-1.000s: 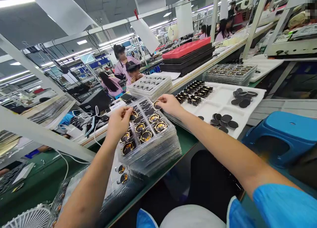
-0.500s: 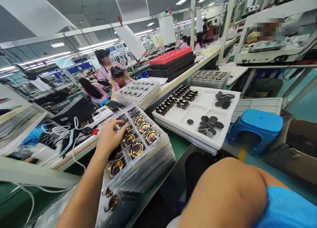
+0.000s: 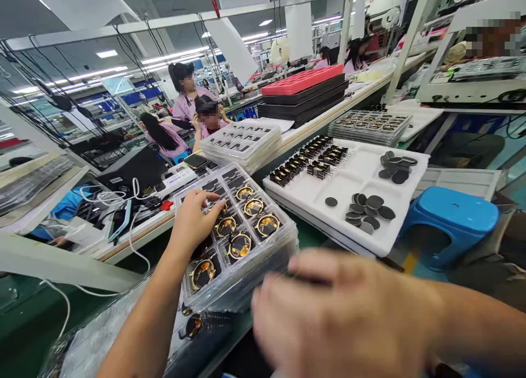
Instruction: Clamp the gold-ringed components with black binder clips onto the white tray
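Note:
My left hand (image 3: 197, 216) reaches over a clear plastic tray (image 3: 293, 230) on top of a stack. Its thumb and forefinger are apart, close to one of the gold-rimmed round cases, which look like watch cases; its other fingers are partly hidden. Nearer cases, such as one round gold case (image 3: 203, 274), sit in the tray's compartments with dark and orange parts inside. My right hand (image 3: 341, 312) is in front of the stack at lower right, smeared by motion. Its fingers are too blurred to show whether they hold anything.
Right of the stack is a white tray (image 3: 341, 178) with black clip-like parts (image 3: 283, 172) and dark discs (image 3: 372, 205). A blue stool (image 3: 456, 205) stands beyond. Red and black trays (image 3: 304, 79) are piled at the back. Cables and tools lie at left. Several people sit farther off.
My right hand has swung into view at lower right, blurred. My left hand stays by the same part of the tray. The whole scene has shifted slightly to the right.

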